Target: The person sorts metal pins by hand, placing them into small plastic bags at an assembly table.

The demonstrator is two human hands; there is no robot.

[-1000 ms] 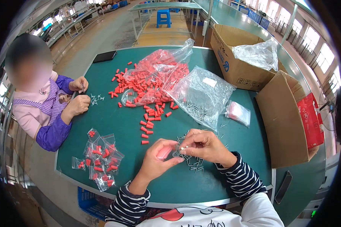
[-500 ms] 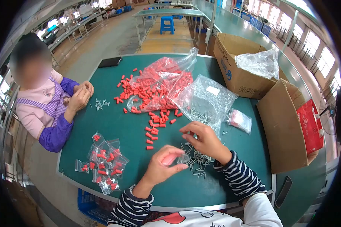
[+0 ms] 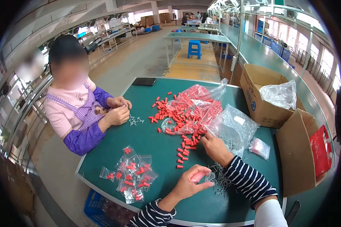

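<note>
My left hand [image 3: 191, 182] is closed around a small clear plastic bag [image 3: 209, 176], with something pinkish showing between the fingers. It is just left of a pile of metal screws [image 3: 220, 186]. My right hand [image 3: 216, 150] reaches forward to the edge of the loose red plastic caps [image 3: 186, 145], its fingers bent together. Whatever is at those fingertips is hidden. Beyond it, a large clear bag [image 3: 231, 123] with screws in it lies beside an open bag of red caps [image 3: 201, 108].
Filled zip bags [image 3: 134, 172] lie front left on the green table [image 3: 113, 153]. A co-worker [image 3: 74, 98] sits at the left, both hands near a few screws [image 3: 135, 120]. Cardboard boxes [image 3: 267, 102] stand at the right, near a packet of small bags [image 3: 260, 148].
My right hand has gone from above the screw pile to the red caps. My left hand still holds the small bag. The camera view has tilted up and turned left.
</note>
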